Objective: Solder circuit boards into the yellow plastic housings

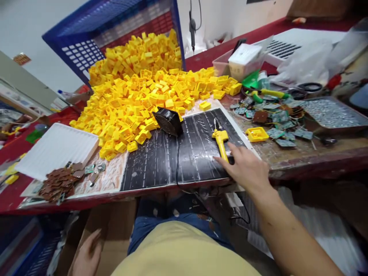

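Note:
My right hand [245, 165] is over the right part of the black mat [192, 153], its fingers apart beside the handle of a yellow tool [220, 142] with a metal tip. Whether the fingertips touch the handle is hard to tell. My left hand [87, 255] hangs low at the bottom left, below the table edge, with fingers apart and nothing seen in it. A black fan [168, 121] with a cable stands on the mat, next to a large heap of yellow plastic housings [143, 92].
A blue crate [77, 53] lies tipped behind the heap. Brown boards [60, 182] and a white foam sheet [60, 147] are at left. Circuit boards [283, 119], a yellow housing [257, 134], pliers [271, 93] and a tray of small metal parts [335, 111] lie at right.

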Demonstrator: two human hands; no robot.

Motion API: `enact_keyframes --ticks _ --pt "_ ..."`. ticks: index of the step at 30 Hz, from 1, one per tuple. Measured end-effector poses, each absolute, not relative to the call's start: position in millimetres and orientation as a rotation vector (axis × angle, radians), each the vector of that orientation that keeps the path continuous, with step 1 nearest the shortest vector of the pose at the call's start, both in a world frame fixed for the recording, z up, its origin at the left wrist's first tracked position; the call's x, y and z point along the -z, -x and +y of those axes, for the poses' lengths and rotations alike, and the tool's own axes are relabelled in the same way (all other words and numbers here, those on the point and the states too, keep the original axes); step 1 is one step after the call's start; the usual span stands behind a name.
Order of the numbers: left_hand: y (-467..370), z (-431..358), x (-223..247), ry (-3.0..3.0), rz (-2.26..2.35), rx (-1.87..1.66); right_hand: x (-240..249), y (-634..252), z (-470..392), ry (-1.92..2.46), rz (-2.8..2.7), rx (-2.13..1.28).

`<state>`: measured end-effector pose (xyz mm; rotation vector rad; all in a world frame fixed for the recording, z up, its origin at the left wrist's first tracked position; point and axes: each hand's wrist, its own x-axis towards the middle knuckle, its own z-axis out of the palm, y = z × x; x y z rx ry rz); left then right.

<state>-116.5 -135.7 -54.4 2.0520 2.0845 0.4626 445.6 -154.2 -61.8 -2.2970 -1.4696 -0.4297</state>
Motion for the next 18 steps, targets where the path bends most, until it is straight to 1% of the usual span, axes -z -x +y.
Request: enact_keyframes --ticks 2,4,6,8,11,12,14,16,17,18 --pt "62 -103 45 -2.329 1.806 -0.520 57 -440 -151 2.312 -1.507 0.352" --pt "-1 -81 29 -2.550 1.388 -0.529 55 -441 -151 2.309 -1.544 0.302" --pt "-62 -69 11 -2.649 1.041 -0.525 56 -446 -153 2.292 -1.570 0.295" --pt "-117 -62 -2 -2.624 0.802 -0.528 60 -451 -159 2.265 -1.593 0.321" --pt "-185 -59 -6 -2.379 0.725 -0.446 62 -456 -171 2.177 -1.634 0.428" --pt "-205 -60 -5 -2.208 0.760 -0.405 61 -456 -176 2.126 -1.645 0.480" --pt "-243 -63 -1 -1.672 0.865 -0.330 54 -452 -185 1.998 -1.658 0.587" --pt "-277 -65 1 -1.495 0.841 -0.305 45 -448 -194 1.851 -1.690 0.676" --pt "-292 -66 2 -1.411 0.800 -0.299 41 -445 -197 1.745 -1.802 0.695" --pt "-304 -66 2 -1.225 0.698 -0.282 38 -443 -200 1.670 -1.820 0.679"
